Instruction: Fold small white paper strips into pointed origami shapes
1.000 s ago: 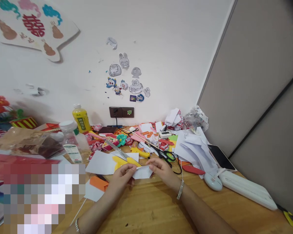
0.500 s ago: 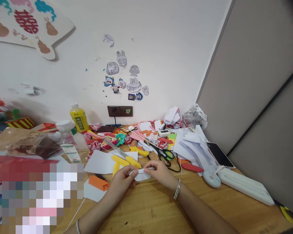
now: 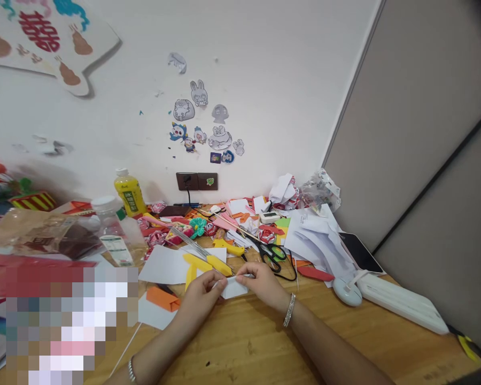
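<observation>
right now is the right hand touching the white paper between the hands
Touching: the head view shows the right hand pinching the paper near its right end, thumb against it.

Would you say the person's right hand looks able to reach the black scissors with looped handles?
Probably yes: the black scissors lie just beyond the right hand, their near end apparently uncovered, though that hand would likely need to release the small white paper first.

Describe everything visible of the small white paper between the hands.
The small white paper looks thin, plain and straight-edged. The left hand and right hand pinch it at either side, fingers hiding its ends. It lies tilted slightly, its lower edge facing the wearer, over the wooden table; whether it touches the wood is unclear.
</observation>
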Motion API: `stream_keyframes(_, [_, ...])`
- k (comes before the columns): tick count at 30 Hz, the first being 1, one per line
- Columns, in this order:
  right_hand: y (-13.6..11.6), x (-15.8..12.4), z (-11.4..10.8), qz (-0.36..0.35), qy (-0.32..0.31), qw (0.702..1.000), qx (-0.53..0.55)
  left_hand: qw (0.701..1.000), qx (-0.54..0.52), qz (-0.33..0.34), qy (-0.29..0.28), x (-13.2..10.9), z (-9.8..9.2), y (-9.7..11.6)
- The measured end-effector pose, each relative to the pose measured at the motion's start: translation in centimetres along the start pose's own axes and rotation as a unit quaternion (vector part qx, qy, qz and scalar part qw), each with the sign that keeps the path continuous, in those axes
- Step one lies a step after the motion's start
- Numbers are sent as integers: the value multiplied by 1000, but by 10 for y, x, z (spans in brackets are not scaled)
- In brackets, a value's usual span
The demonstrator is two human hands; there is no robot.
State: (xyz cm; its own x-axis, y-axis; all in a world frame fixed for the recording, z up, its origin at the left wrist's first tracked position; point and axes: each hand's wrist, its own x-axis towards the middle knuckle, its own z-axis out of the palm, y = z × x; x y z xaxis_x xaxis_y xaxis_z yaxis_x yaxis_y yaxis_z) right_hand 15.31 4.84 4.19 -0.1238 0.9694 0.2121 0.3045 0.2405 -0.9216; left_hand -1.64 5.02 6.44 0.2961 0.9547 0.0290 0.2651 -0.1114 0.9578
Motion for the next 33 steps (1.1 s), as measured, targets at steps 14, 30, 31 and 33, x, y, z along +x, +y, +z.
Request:
stream_keyframes(14, [-2, 0, -8, -6, -73, 997, -30, 997, 74, 30, -10, -4, -3, 6])
stream_keyframes(30, [-13, -1, -22, -44, -81, 995, -46, 977, -120, -122, -131, 5, -4, -8])
stream_keyframes(31, [-14, -2, -21, -48, -78, 994, -55, 978, -121, -115, -128, 5, -4, -7])
stream_keyframes(33, [-15, -2, -19, -53, -74, 994, -65, 980, -116, -105, -123, 3, -3, -4])
